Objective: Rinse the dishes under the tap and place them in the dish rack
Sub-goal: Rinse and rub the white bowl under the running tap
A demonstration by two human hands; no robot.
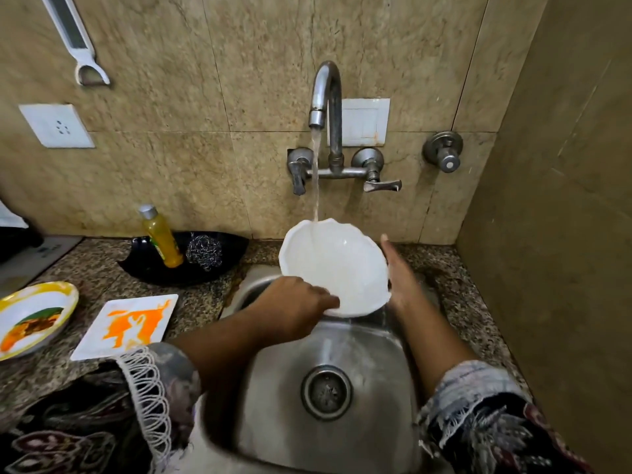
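Both hands hold a white bowl point(333, 268) at centre frame: the left hand point(294, 301) grips its near rim with curled fingers, while the right hand point(398, 271) lies flat and straight-fingered against its right side. It sits tilted above the back of a steel sink point(290, 388), its hollow turned up toward the tap point(325, 97), whose stream point(315, 179) lands just inside the far rim and runs off the near edge into the basin. The bowl is plain white with a scalloped edge, wet and free of visible food. Speckled granite counter point(102, 271) wraps the sink, with beige stone tiles behind and a tiled wall close on the right. Lower left lie two soiled dishes: an oval plate point(32, 319) and a square plate point(126, 325) smeared orange. Behind them a black tray point(219, 265) carries a yellow bottle point(160, 237) and a steel scrubber point(203, 248). A peeler point(73, 35) hangs upper left, above a socket point(56, 126).
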